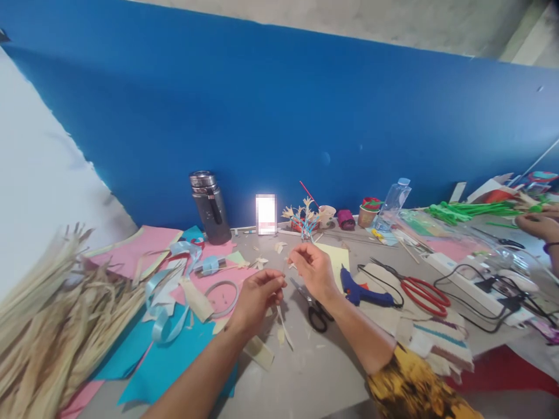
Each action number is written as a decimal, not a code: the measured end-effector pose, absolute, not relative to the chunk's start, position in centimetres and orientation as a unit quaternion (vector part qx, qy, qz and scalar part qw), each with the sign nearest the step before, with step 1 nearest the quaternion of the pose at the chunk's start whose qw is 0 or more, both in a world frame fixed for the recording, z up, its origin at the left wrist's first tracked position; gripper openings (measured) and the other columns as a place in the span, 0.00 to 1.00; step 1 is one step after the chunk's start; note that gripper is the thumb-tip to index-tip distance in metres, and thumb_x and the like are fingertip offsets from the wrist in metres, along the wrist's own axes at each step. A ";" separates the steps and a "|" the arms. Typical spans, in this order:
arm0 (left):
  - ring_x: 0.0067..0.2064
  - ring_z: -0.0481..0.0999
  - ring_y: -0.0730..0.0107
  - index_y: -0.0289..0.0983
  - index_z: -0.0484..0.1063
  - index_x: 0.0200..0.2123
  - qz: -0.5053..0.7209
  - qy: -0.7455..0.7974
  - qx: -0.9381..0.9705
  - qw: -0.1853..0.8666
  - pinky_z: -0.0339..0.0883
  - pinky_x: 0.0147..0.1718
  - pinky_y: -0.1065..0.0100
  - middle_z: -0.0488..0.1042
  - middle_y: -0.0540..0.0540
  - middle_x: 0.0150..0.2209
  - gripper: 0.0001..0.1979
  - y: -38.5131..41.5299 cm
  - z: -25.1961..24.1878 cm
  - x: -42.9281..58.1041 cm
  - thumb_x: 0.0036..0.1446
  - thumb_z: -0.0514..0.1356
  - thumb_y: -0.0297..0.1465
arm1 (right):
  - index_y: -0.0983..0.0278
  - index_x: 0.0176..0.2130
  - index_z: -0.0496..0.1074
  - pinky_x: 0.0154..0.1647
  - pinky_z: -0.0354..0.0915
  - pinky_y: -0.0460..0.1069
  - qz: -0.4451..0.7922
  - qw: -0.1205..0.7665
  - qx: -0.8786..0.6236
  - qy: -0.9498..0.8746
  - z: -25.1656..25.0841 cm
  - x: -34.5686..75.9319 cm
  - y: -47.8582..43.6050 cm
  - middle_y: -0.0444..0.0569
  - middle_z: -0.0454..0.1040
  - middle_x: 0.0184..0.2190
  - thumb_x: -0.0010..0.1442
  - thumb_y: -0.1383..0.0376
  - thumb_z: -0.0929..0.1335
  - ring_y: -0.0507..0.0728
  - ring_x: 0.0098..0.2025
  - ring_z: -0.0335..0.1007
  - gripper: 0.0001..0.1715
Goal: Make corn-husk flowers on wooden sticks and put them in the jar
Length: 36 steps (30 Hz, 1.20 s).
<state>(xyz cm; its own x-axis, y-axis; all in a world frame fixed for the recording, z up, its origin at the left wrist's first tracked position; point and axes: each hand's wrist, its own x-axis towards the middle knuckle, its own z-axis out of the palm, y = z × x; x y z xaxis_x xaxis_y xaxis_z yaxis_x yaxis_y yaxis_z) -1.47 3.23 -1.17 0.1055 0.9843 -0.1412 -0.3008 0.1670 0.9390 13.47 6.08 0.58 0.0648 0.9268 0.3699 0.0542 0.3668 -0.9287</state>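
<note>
My left hand [261,291] is pinched closed above the table, thumb against fingers. Just under it a thin pale strip [285,330] slants down; whether the fingers hold it I cannot tell. Close by on the right, my right hand [313,270] has its fingers curled together, with a small pale bit at the tips too blurred to name. Black-handled scissors [318,317] lie below the right hand, partly behind its wrist. Beyond both hands stands a bunch of pale husk flowers on blue stems [305,221].
Dried corn husks [78,331] are heaped at left beside blue paper [179,355]. A dark flask [212,209] stands at the back. To the right lie a blue glue gun [364,291], red-handled scissors [425,295] and a corded power strip [463,279]. Another person's hand [539,224] is at far right.
</note>
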 end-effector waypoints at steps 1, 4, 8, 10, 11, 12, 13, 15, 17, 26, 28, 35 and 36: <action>0.22 0.68 0.78 0.34 0.74 0.29 0.515 0.436 0.394 0.624 0.61 0.23 0.73 0.76 0.48 0.27 0.14 3.3 -1.0 -1.6 0.41 0.71 0.34 | 0.63 0.30 0.72 0.21 0.60 0.45 0.364 0.602 -0.423 -0.571 0.5 13.5 6.2 0.46 0.77 0.26 0.57 0.56 0.69 0.50 0.21 0.61 0.12; 0.23 0.70 0.76 0.34 0.73 0.30 0.516 0.487 0.426 0.561 0.63 0.23 0.72 0.76 0.48 0.28 0.14 4.1 -0.5 -2.3 0.41 0.69 0.35 | 0.63 0.30 0.72 0.21 0.60 0.44 0.354 0.640 -0.421 -0.536 0.6 14.0 6.7 0.46 0.77 0.26 0.56 0.56 0.70 0.49 0.21 0.60 0.13; 0.22 0.70 0.73 0.34 0.75 0.29 0.456 0.592 0.520 0.415 0.60 0.20 0.72 0.76 0.46 0.25 0.08 6.3 -0.4 -3.2 0.42 0.64 0.31 | 0.63 0.30 0.71 0.18 0.56 0.44 0.377 0.667 -0.401 -0.502 0.7 14.8 7.4 0.45 0.76 0.25 0.55 0.57 0.70 0.48 0.19 0.57 0.12; 0.20 0.68 0.75 0.34 0.75 0.26 0.436 0.609 0.539 0.384 0.58 0.20 0.72 0.76 0.47 0.23 0.05 7.6 -0.6 -3.1 0.42 0.62 0.28 | 0.64 0.30 0.71 0.18 0.56 0.43 0.389 0.667 -0.386 -0.505 0.5 15.0 7.6 0.45 0.76 0.25 0.55 0.58 0.71 0.48 0.19 0.57 0.11; 0.19 0.68 0.75 0.34 0.75 0.25 0.426 0.615 0.549 0.371 0.59 0.21 0.71 0.76 0.47 0.22 0.04 8.2 -0.6 -3.0 0.41 0.62 0.26 | 0.64 0.30 0.71 0.18 0.55 0.43 0.395 0.663 -0.381 -0.509 0.5 15.1 7.6 0.45 0.76 0.25 0.55 0.58 0.71 0.48 0.19 0.57 0.11; 0.18 0.68 0.75 0.33 0.75 0.24 0.415 0.621 0.559 0.361 0.59 0.21 0.71 0.75 0.47 0.21 0.03 8.7 -0.6 -2.8 0.40 0.62 0.26 | 0.64 0.30 0.72 0.18 0.55 0.43 0.399 0.658 -0.380 -0.514 0.4 15.1 7.6 0.45 0.76 0.25 0.55 0.58 0.71 0.47 0.19 0.57 0.11; 0.18 0.68 0.74 0.33 0.75 0.24 0.404 0.625 0.568 0.351 0.59 0.21 0.71 0.75 0.48 0.20 0.03 9.1 -0.4 -2.7 0.40 0.62 0.25 | 0.64 0.30 0.72 0.17 0.55 0.43 0.402 0.651 -0.382 -0.518 0.4 15.1 7.5 0.44 0.76 0.25 0.55 0.58 0.71 0.47 0.18 0.56 0.12; 0.17 0.68 0.72 0.33 0.76 0.26 0.388 0.635 0.580 0.330 0.58 0.20 0.70 0.72 0.49 0.17 0.05 9.5 0.4 -2.9 0.41 0.62 0.25 | 0.64 0.30 0.72 0.17 0.54 0.43 0.407 0.637 -0.391 -0.526 0.4 15.1 7.4 0.44 0.76 0.24 0.54 0.57 0.71 0.47 0.18 0.56 0.12; 0.18 0.69 0.71 0.34 0.76 0.29 0.384 0.646 0.586 0.303 0.58 0.21 0.71 0.73 0.49 0.17 0.06 9.2 1.7 -4.0 0.42 0.62 0.26 | 0.64 0.31 0.72 0.17 0.54 0.43 0.417 0.627 -0.399 -0.524 0.3 15.0 7.4 0.44 0.75 0.24 0.53 0.57 0.71 0.47 0.18 0.57 0.12; 0.21 0.72 0.68 0.37 0.75 0.34 0.304 0.703 0.607 0.213 0.63 0.24 0.70 0.76 0.49 0.21 0.11 1.6 4.3 -13.8 0.53 0.55 0.34 | 0.64 0.31 0.72 0.16 0.52 0.43 0.497 0.610 -0.383 -0.484 -0.2 14.7 7.4 0.44 0.76 0.24 0.47 0.61 0.72 0.47 0.18 0.57 0.11; 0.27 0.76 0.65 0.37 0.76 0.40 0.300 0.709 0.609 0.189 0.64 0.27 0.69 0.79 0.48 0.26 0.14 0.1 4.2 -14.6 0.51 0.57 0.33 | 0.63 0.33 0.72 0.15 0.51 0.43 0.521 0.607 -0.371 -0.471 -0.2 14.7 7.3 0.44 0.76 0.24 0.46 0.62 0.73 0.47 0.18 0.57 0.12; 0.25 0.71 0.65 0.38 0.73 0.24 0.210 0.645 0.681 0.276 0.57 0.26 0.67 0.73 0.48 0.21 0.14 -1.4 2.3 -8.4 0.58 0.54 0.36 | 0.64 0.32 0.73 0.15 0.50 0.42 0.546 0.597 -0.362 -0.464 -0.1 14.9 7.3 0.43 0.74 0.23 0.47 0.60 0.74 0.46 0.18 0.57 0.13; 0.25 0.70 0.66 0.38 0.71 0.22 0.194 0.629 0.705 0.265 0.55 0.26 0.67 0.72 0.47 0.21 0.15 -1.3 1.8 -7.3 0.58 0.54 0.36 | 0.64 0.31 0.73 0.15 0.50 0.43 0.542 0.596 -0.364 -0.468 -0.1 14.9 7.3 0.43 0.73 0.22 0.47 0.59 0.75 0.46 0.17 0.56 0.13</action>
<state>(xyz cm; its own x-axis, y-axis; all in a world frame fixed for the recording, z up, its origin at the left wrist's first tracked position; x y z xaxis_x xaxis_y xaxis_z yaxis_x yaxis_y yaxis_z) -7.27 -1.28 1.82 0.1330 0.9893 -0.0602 0.7841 -0.0678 0.6169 14.86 7.34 -0.08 -0.0249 0.9863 0.1631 -0.3048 0.1479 -0.9409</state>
